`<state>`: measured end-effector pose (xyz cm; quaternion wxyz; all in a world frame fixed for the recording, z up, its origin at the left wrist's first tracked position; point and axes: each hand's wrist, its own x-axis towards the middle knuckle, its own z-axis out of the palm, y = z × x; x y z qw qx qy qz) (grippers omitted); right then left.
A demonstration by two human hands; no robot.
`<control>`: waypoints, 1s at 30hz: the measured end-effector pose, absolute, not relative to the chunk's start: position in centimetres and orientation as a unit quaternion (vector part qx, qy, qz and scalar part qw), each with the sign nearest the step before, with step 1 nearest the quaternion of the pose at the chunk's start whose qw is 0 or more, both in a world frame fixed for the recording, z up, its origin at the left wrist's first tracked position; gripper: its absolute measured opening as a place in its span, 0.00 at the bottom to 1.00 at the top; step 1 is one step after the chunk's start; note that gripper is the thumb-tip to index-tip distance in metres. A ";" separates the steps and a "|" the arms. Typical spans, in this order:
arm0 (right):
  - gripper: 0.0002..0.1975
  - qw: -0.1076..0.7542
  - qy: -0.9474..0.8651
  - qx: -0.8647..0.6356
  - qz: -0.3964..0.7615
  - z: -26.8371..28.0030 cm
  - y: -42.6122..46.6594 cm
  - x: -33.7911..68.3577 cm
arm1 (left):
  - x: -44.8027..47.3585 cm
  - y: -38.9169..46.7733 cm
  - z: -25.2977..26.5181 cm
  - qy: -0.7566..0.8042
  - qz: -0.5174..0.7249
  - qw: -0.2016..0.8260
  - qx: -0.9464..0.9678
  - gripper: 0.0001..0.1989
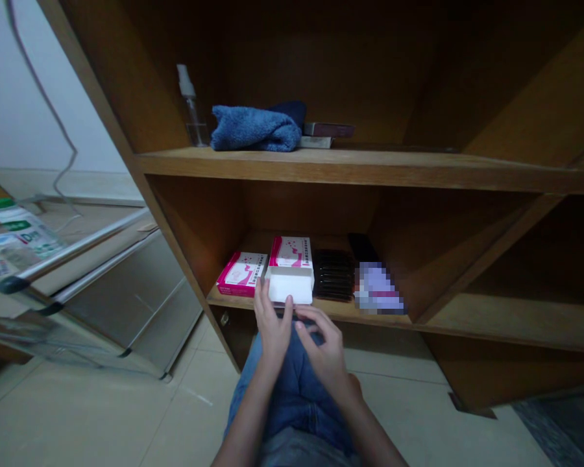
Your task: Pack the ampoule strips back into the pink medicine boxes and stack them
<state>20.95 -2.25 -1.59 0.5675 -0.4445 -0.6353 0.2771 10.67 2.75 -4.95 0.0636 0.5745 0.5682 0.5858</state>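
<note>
Head camera looks down at shelves [394, 170], seemingly near.

On the lower wooden shelf [340, 311] we see a white-fronted box [291, 289] with a pink-and-white top. Just left of it lies a pink-and-white box [244, 272]; just right, a row of dark, slim pieces [333, 275]; farther right, a blurred packet [377, 285]. On the upper shelf [394, 172], above the white-fronted box, we find a blue towel [255, 128] and, to its upper left, a spray bottle [194, 117].

The boxes [292, 251] are pink-and-white, the towel [255, 128] blue.
</note>
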 end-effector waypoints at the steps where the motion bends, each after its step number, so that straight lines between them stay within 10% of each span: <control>1: 0.14 0.571 -0.626 -0.426 0.317 -1.5 -2.3 19.8 | 10.3 2.6 -4.2 0.566 0.596 0.064 0.567 0.26; 10: 0.31 0.546 -0.562 -0.325 0.529 -3.7 -0.7 12.0 | 2.7 4.2 -3.1 0.610 0.635 0.006 0.474 0.23; 30: 0.43 0.566 -0.514 -0.358 0.535 -6.7 2.7 9.4 | -0.1 5.6 -3.3 0.610 0.675 0.224 0.348 0.23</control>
